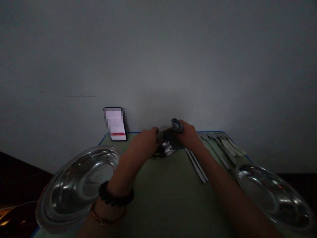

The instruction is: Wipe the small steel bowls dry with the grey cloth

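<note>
Over the far middle of the table, my left hand [146, 142] is closed on the left edge of a small steel dish [163, 133], which is tilted. My right hand [188, 134] grips a dark checked cloth [177, 126] against the dish's right side. Part of the cloth hangs down below, in shadow. Beneath the dish, a shiny steel bowl [164, 150] rests on the table, partly hidden by my left hand and the cloth. The fingertips of both hands are mostly hidden.
A large steel basin [56, 198] stands left, a second steel basin [292, 201] right. Long metal utensils [198, 168] lie by my right forearm, with several spoons and white-handled cutlery [229, 147] beyond. A lit phone [116, 124] leans on the wall [158, 59] behind the green tabletop [170, 198].
</note>
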The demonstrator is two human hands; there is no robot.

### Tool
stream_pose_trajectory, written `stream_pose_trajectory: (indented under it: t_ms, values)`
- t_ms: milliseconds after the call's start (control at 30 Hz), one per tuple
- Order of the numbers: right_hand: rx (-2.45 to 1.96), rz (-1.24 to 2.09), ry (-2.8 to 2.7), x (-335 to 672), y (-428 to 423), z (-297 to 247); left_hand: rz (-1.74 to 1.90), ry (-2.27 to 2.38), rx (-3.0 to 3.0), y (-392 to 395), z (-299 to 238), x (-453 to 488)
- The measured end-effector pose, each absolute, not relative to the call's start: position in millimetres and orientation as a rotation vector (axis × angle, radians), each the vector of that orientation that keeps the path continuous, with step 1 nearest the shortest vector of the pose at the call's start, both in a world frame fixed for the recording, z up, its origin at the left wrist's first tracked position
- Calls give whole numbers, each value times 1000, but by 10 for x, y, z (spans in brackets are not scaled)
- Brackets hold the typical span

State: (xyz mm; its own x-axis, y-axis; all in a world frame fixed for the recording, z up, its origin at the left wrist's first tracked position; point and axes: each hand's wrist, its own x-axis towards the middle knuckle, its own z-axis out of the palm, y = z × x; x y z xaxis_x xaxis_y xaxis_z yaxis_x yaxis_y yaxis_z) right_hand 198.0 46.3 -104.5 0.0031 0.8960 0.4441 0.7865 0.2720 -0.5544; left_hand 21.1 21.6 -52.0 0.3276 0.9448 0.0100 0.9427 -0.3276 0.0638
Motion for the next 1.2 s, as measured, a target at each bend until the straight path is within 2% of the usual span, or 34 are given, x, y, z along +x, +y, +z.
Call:
stream_pose_trajectory:
  t_ms: [700,900,1100,1200]
  values:
    - [-1485,228,-1752,1976,479,-1089,83,1778,2525,225,-512,214]
    - [-1362,99,-1620,1916,512,-1164,40,1810,2519,223,-508,208]
    - [-1263,21,-1757,1820,392,-970,17,1740,2593,138,-448,209]
    - [-1233,98,-1746,1744,289,-845,6,1729,2595,80,-368,165]
